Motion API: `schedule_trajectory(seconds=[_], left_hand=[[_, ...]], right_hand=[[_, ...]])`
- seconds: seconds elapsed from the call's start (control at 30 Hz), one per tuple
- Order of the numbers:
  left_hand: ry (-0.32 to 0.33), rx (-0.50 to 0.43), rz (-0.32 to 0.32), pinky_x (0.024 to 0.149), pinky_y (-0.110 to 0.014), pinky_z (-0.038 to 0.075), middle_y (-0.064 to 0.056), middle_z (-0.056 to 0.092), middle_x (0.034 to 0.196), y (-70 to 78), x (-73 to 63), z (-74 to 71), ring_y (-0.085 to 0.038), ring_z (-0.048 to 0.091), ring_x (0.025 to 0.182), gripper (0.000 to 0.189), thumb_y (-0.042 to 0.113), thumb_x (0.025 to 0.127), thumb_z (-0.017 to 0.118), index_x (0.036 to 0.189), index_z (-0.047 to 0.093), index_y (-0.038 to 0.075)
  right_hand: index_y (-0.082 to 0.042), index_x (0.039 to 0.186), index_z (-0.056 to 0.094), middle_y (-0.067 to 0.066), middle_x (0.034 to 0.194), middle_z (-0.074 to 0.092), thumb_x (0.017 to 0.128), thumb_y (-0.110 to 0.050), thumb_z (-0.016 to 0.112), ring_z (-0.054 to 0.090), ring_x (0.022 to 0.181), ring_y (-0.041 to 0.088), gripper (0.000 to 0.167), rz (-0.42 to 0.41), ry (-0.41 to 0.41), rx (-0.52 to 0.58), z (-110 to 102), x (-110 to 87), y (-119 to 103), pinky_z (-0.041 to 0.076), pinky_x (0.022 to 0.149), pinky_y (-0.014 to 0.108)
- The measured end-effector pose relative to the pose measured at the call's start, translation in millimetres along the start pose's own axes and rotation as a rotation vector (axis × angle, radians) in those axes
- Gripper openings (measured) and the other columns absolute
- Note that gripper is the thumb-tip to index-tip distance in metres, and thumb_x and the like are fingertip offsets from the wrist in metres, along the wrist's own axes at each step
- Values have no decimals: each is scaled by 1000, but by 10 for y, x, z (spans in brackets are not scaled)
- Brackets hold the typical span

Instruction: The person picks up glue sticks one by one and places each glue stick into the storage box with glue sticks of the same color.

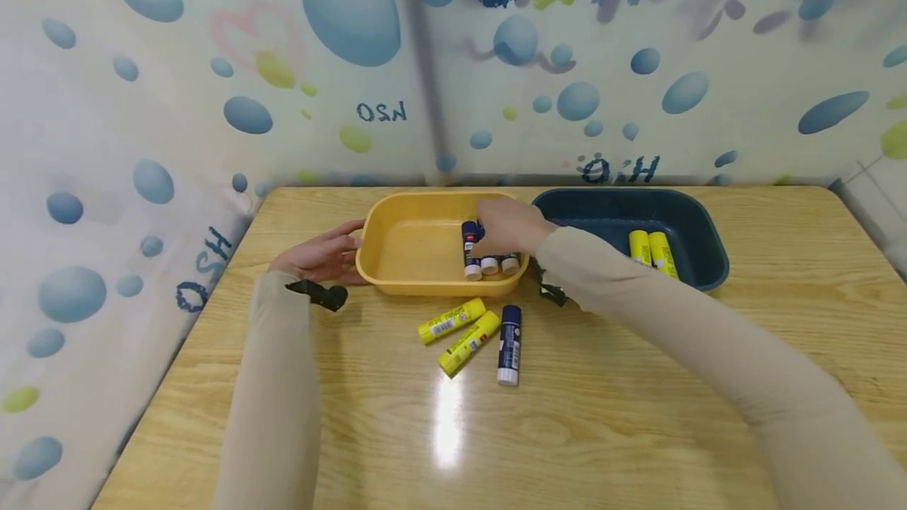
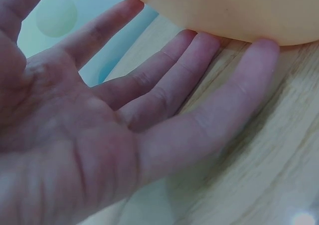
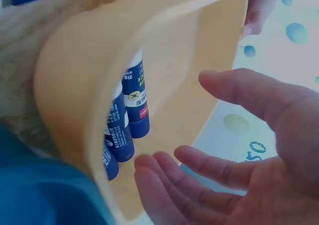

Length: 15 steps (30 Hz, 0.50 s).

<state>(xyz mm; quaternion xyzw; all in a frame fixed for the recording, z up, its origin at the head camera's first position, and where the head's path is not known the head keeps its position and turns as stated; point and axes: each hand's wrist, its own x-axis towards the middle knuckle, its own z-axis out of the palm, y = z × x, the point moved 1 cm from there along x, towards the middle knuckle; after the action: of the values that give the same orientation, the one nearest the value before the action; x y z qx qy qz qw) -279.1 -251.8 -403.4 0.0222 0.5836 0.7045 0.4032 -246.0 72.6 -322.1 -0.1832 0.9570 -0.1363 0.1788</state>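
My left hand (image 1: 322,256) is at the left end of a yellow-orange plastic bin (image 1: 418,288), its fingertips touching the outer wall low down; the left wrist view shows the fingers (image 2: 209,115) extended. Over the bin's right end hovers my right hand (image 1: 513,225), thumb and fingers apart with nothing between them in the right wrist view. Below it, 3 dark blue glue sticks (image 3: 135,100) lie side by side in the bin, partly covered by that hand in the head view.
Just in front of the bin, a yellow glue stick (image 1: 451,320), another yellow glue stick (image 1: 469,342) and a dark blue glue stick (image 1: 509,345) lie on the wooden table (image 1: 397,431). A dark blue bin (image 1: 711,238) at right holds two yellow glue sticks (image 1: 662,254). A patterned curtain (image 1: 453,77) hangs behind.
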Motion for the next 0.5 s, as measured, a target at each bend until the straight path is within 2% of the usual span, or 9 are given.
schedule_trajectory(seconds=[0.17,0.27,0.5], left_hand=[[13,-14,-1,94,-53,45,-12,26,145,3,-6,0,-28,49,116,54,9,105,38,153,15,21],[12,-22,-5,94,-54,45,-12,27,144,4,-5,1,-27,50,116,55,9,104,39,153,15,21],[-5,18,6,93,-53,46,-10,37,137,-10,34,-46,-24,54,113,50,9,105,36,149,19,22]], right_hand=[[-3,120,55,9,106,58,85,-30,73,54,88,24,48,-22,45,38,8,-185,71,48,74,37],[-3,122,54,10,107,58,84,-33,74,54,85,24,52,-29,67,39,20,-307,114,48,72,36],[-5,115,57,8,92,54,84,-34,73,51,74,22,46,-30,98,44,13,-619,198,42,59,32]])
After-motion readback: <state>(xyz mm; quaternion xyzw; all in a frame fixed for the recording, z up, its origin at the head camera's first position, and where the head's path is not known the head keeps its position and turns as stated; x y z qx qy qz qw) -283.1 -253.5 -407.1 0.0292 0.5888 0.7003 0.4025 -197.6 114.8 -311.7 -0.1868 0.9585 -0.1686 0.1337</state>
